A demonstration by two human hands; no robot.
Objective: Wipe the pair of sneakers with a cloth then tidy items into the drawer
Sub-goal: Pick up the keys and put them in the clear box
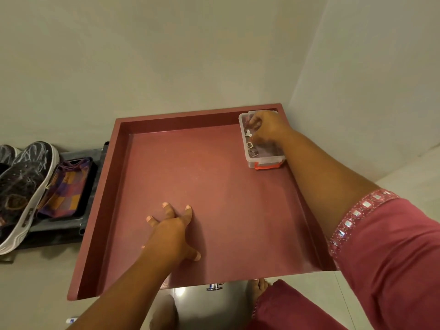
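Note:
A dark red drawer (pixel 123 177) is pulled out below me. My left hand (pixel 170 231) rests flat on its floor with fingers spread. A clear plastic box (pixel 266 159) with an orange latch, holding small metal pieces, sits in the drawer's far right corner. My right hand (pixel 269 127) reaches into that box with fingers curled among the pieces; whether it pinches one is hidden. The black sneakers (pixel 26 184) with white soles lie to the left on a dark tray, next to a purple and orange checked cloth (pixel 67 189).
The dark tray (pixel 82 222) touches the drawer's left wall. The drawer's metal knob (pixel 214 286) shows at its front edge, above my bare feet (pixel 259 285) on the glossy floor. A small white and blue object (pixel 71 320) lies on the floor at bottom left. Pale walls enclose the corner.

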